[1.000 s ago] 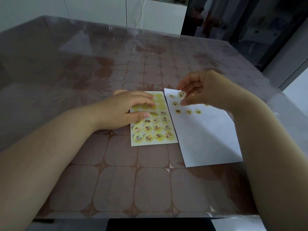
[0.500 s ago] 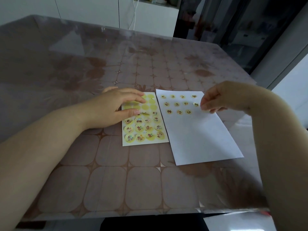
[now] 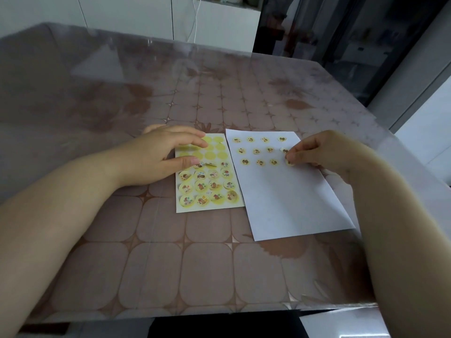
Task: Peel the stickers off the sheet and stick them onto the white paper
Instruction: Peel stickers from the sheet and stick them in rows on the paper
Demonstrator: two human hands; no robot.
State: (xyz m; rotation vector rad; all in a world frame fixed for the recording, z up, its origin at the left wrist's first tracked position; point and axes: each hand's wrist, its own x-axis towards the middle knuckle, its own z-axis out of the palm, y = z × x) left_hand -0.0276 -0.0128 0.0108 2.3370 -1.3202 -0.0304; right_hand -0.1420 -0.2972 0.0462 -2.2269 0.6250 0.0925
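The left hand [image 3: 168,154] lies flat, fingers straight, pinning the sticker sheet [image 3: 217,156] to the table [image 3: 146,264]. On the white paper [image 3: 288,203] just beside it, the right hand [image 3: 317,152] pinches 1 sticker [image 3: 289,163] at the end of row 3: the sticking step, I judge. Next it needs pressing flat, then letting go

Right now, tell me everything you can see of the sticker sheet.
The sticker sheet is a pale paper rectangle lying flat on the table, just left of the white paper. Its upper rows are bare yellow circles; the lower rows hold round picture stickers, one looking partly lifted. The left hand rests on its upper left part, fingers straight.
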